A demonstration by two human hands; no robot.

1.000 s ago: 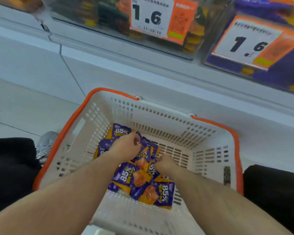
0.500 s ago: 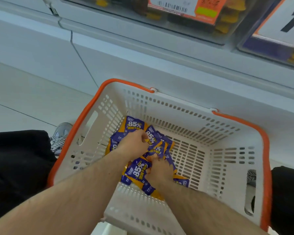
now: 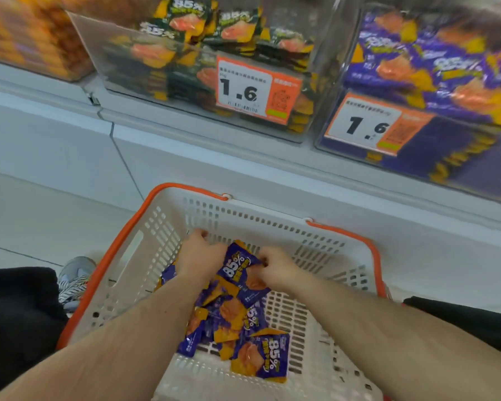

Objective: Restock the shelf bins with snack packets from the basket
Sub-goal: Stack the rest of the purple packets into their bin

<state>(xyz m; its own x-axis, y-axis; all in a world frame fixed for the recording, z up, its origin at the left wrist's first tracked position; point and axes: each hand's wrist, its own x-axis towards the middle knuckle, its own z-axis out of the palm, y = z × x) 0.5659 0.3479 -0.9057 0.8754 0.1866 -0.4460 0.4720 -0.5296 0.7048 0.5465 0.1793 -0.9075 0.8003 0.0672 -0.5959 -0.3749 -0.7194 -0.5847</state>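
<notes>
I see a pale tiled floor (image 3: 26,215) at left and a white shelf base (image 3: 185,157) running across the middle, a seam splitting its panels; above it sit three clear shelf bins, blurred; the left bin (image 3: 32,39) holds orange packs, too smeared to read; the middle bin (image 3: 203,68) holds dark green packets and carries a price tag (image 3: 256,91) reading 1.6; the right bin (image 3: 434,105) is well filled with purple packets and has its own 1.6 tag (image 3: 373,125).

Below the shelf, a white perforated basket (image 3: 272,224) with an orange rim stands on the floor, close against the shelf base; inside it lies a loose heap of purple-and-orange snack packets (image 3: 229,314), marked 85%, piled toward the left and near side; one packet (image 3: 261,357) lies apart at the near edge, face up.

Both my forearms reach down into the basket; my left hand (image 3: 200,256) is curled over the top of the heap, fingers tucked round packets beneath it, though which ones I cannot tell; my right hand (image 3: 275,267) pinches the edge of a raised packet (image 3: 237,267) that sits between the two hands, lifted clear of the pile.

Dark trouser legs (image 3: 15,308) frame both lower corners; a grey patterned shoe (image 3: 75,273) shows just left of the basket.
</notes>
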